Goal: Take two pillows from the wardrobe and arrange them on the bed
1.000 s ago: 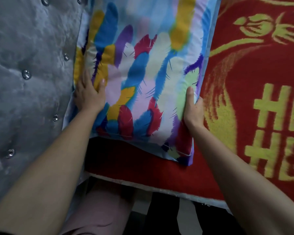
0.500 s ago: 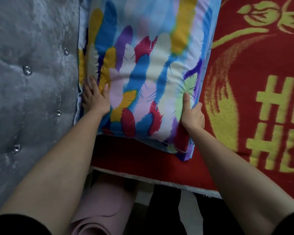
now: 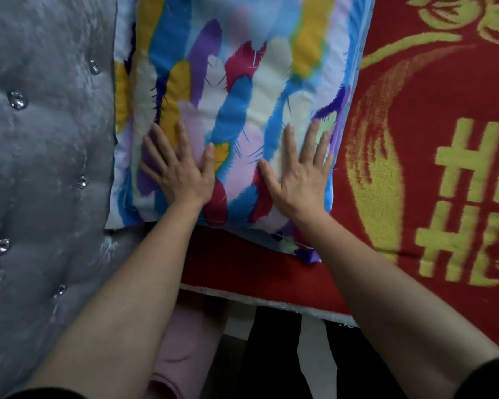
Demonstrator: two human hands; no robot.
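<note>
I see both hands pressed flat on a feather-print pillow (image 3: 242,105), palms down and fingers spread, gripping nothing. My left hand (image 3: 179,168) rests on the pillow's near left part, its fingers over yellow and lilac feathers. My right hand (image 3: 298,174) lies just beside it, a narrow strip of blue and crimson print showing between the two thumbs. The hands are close but apart, not touching each other.

The pillow lies on the bed, on top of a red blanket (image 3: 415,182) with yellow-green lettering and a floral motif, which spreads out to the right of my right hand and also shows as a bare red band between my forearms, below the pillow's near edge. The pillow's near right corner, in purple, sticks out just under my right wrist. The pillow's left side touches a grey tufted headboard (image 3: 46,168) set with shiny buttons, which fills the space left of my left hand.

Below the blanket's pale edge, between my forearms, I see a pink rolled item (image 3: 182,349); I cannot tell what it is. A dark sleeve cuff shows at each forearm.
</note>
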